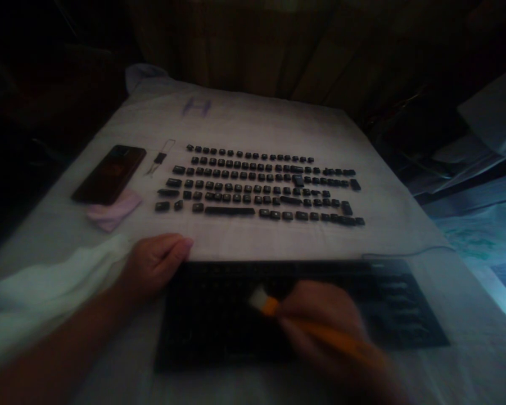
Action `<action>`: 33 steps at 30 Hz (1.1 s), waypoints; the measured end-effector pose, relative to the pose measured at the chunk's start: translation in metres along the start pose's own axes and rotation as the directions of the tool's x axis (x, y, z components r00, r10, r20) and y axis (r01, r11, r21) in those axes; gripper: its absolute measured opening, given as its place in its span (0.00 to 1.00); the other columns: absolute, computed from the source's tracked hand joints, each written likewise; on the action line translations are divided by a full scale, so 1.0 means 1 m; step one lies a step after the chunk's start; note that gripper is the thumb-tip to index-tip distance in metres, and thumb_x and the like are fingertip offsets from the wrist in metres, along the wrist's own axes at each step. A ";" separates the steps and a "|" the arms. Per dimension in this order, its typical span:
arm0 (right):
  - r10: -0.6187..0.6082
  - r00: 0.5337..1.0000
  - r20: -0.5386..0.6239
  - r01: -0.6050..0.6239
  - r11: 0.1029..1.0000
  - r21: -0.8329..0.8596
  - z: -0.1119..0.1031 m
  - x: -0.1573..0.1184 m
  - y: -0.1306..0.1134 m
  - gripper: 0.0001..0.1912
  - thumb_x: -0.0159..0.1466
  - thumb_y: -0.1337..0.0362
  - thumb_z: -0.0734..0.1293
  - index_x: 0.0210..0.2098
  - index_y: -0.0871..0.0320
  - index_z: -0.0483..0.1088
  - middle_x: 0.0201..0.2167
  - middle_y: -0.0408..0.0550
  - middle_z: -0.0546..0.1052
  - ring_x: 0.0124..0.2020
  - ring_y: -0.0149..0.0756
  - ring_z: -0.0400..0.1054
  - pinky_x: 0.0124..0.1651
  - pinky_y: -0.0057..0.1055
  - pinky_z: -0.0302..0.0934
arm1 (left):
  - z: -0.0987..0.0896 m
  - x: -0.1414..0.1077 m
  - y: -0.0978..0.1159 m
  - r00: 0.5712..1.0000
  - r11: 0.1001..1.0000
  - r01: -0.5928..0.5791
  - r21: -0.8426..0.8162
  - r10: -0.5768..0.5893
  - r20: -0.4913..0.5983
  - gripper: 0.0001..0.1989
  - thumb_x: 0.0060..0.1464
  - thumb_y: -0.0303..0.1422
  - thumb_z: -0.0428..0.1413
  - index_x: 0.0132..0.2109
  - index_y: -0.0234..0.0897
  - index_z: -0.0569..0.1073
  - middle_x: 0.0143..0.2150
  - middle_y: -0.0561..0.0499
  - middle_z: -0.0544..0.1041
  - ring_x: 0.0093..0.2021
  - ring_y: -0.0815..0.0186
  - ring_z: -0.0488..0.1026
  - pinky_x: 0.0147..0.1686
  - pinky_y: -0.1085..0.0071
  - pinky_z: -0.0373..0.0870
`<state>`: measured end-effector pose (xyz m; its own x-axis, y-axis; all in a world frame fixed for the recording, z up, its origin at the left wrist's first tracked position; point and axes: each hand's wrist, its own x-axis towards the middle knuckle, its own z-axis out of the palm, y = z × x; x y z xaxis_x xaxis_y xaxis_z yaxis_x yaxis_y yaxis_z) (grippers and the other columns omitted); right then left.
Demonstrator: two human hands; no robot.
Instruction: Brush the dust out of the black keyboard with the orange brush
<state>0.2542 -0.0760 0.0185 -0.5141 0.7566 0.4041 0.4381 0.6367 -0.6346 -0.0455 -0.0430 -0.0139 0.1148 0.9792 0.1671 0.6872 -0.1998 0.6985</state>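
A black keyboard (227, 343) with its keycaps taken off across most of it lies in front of me. My right hand (324, 315) is closed around the orange handle of a brush (271, 306), whose pale bristles are over the middle of the keyboard; hand and brush are blurred. At the keyboard's upper left corner, my left hand (158, 261) is closed with curled fingers against the edge. Beyond the keyboard, loose black keycaps (236, 174) lie in several rows, with the long space bar (230, 211) in the nearest row.
A dark phone (109, 174) lies at the left, partly on a pink cloth (113, 211). Beside it is a small wire puller (160, 158). White cloth (67, 275) lies near my left forearm. A cable (409, 253) runs off right across the pale-covered table (261, 121).
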 end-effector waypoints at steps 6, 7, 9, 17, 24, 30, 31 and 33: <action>0.024 0.998 -0.051 -0.023 1.000 0.015 -0.010 0.001 -0.001 0.08 0.62 0.72 0.64 0.34 0.52 0.71 0.22 0.41 0.78 0.21 0.34 0.73 0.26 0.29 0.68 | 0.000 0.000 -0.002 1.000 1.000 0.010 0.013 -0.010 0.000 0.21 0.61 0.41 0.47 0.20 0.39 0.64 0.16 0.57 0.61 0.18 0.71 0.61 0.21 0.74 0.58; 0.024 0.998 -0.066 -0.023 1.000 0.011 -0.013 0.002 0.000 0.09 0.61 0.73 0.64 0.34 0.52 0.71 0.22 0.40 0.78 0.20 0.34 0.73 0.25 0.29 0.67 | 0.000 0.000 -0.001 1.000 1.000 0.008 0.011 -0.008 0.003 0.21 0.61 0.40 0.47 0.21 0.39 0.64 0.16 0.57 0.62 0.18 0.71 0.62 0.21 0.74 0.59; 0.036 0.997 -0.074 -0.036 0.999 -0.005 -0.020 0.005 0.002 0.08 0.60 0.73 0.64 0.31 0.52 0.71 0.20 0.40 0.77 0.19 0.32 0.71 0.23 0.28 0.65 | -0.002 0.000 0.002 1.000 1.000 0.014 0.007 -0.014 0.008 0.20 0.60 0.39 0.47 0.21 0.39 0.64 0.16 0.57 0.62 0.18 0.71 0.62 0.21 0.74 0.59; 0.124 0.991 -0.042 -0.125 0.992 -0.024 -0.035 0.008 0.010 0.08 0.59 0.72 0.65 0.26 0.56 0.72 0.18 0.40 0.75 0.17 0.29 0.70 0.20 0.24 0.61 | -0.003 0.002 0.007 1.000 1.000 0.027 0.008 -0.027 -0.001 0.19 0.59 0.38 0.48 0.20 0.39 0.62 0.16 0.57 0.61 0.18 0.70 0.61 0.21 0.73 0.59; 0.099 0.994 -0.038 -0.098 0.995 0.023 -0.030 0.007 0.012 0.07 0.59 0.72 0.65 0.28 0.56 0.73 0.19 0.40 0.76 0.17 0.28 0.69 0.21 0.23 0.62 | -0.003 0.002 0.005 1.000 1.000 -0.008 -0.015 0.008 -0.003 0.19 0.60 0.37 0.48 0.20 0.40 0.63 0.16 0.56 0.62 0.17 0.70 0.61 0.20 0.72 0.59; 0.114 0.993 -0.003 -0.114 0.993 0.023 -0.028 0.008 0.012 0.07 0.60 0.72 0.65 0.28 0.56 0.73 0.20 0.40 0.76 0.18 0.29 0.70 0.21 0.23 0.63 | -0.003 0.001 0.004 1.000 1.000 -0.011 0.008 0.011 -0.006 0.19 0.60 0.36 0.48 0.20 0.39 0.64 0.16 0.56 0.62 0.17 0.71 0.62 0.20 0.73 0.59; 0.115 0.993 0.006 -0.115 0.993 0.024 -0.027 0.008 0.012 0.07 0.60 0.71 0.65 0.28 0.56 0.73 0.20 0.41 0.76 0.18 0.29 0.70 0.21 0.24 0.63 | -0.003 0.001 0.005 1.000 1.000 -0.010 0.005 0.010 -0.004 0.19 0.60 0.37 0.48 0.20 0.39 0.64 0.16 0.56 0.63 0.18 0.70 0.62 0.20 0.73 0.60; 0.118 0.993 0.026 -0.119 0.993 0.022 -0.026 0.008 0.012 0.07 0.60 0.71 0.65 0.28 0.56 0.73 0.19 0.41 0.76 0.18 0.29 0.70 0.21 0.24 0.63 | -0.003 0.002 0.005 1.000 1.000 -0.007 -0.002 0.007 -0.001 0.19 0.60 0.37 0.48 0.21 0.39 0.64 0.16 0.56 0.64 0.18 0.70 0.63 0.20 0.73 0.60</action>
<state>0.2746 -0.0588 0.0317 -0.4776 0.8224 0.3091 0.4795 0.5387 -0.6927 -0.0442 -0.0425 -0.0076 0.1193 0.9777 0.1727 0.6849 -0.2070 0.6986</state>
